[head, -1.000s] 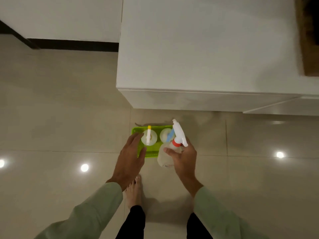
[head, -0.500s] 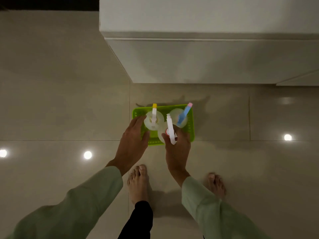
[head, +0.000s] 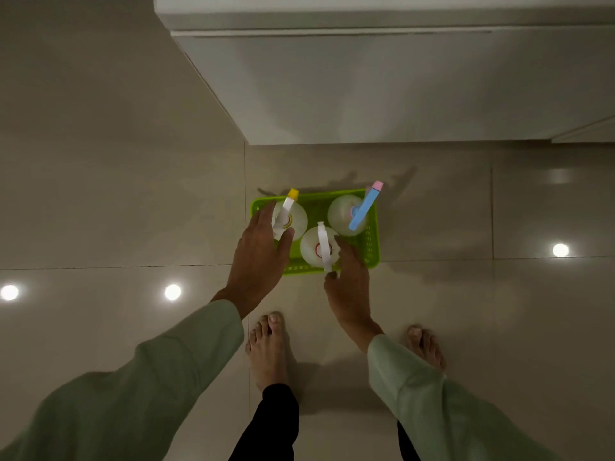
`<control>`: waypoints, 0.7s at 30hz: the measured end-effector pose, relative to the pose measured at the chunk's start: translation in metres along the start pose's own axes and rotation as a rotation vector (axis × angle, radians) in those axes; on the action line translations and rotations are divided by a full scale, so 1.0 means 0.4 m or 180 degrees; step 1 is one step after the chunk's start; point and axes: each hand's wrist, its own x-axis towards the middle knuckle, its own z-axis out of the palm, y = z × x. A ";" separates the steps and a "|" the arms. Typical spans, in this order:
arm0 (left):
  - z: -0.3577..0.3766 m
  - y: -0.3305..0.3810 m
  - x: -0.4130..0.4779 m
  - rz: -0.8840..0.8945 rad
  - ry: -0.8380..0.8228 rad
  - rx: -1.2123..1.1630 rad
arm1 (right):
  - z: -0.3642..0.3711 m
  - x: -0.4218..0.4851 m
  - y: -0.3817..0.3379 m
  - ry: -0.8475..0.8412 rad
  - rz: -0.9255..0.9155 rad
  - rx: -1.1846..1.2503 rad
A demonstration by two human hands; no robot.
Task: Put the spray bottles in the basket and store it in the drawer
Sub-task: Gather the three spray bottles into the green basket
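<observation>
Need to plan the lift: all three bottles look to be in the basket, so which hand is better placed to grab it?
Probably both, but the left hand leads: it already lies over the basket's left rim, fingers spread. The right hand sits at the near rim, touching the white-nozzle bottle.

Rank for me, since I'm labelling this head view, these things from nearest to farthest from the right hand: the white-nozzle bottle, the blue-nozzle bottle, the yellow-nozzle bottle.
From the right hand:
1. White-nozzle bottle, at its fingers, front of the green basket.
2. Blue-nozzle bottle, back right corner.
3. Yellow-nozzle bottle, back left, under the left hand.
</observation>
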 end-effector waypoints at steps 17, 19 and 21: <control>0.043 0.043 0.065 -0.0790 0.0472 0.0374 | -0.111 0.167 -0.079 0.0484 0.0151 0.0261; 0.047 0.039 0.054 -0.0888 0.0508 0.0425 | -0.112 0.168 -0.074 0.0454 0.0006 0.0105; 0.050 0.034 0.045 -0.0964 0.0535 0.0497 | -0.115 0.165 -0.071 0.0382 -0.0121 0.0032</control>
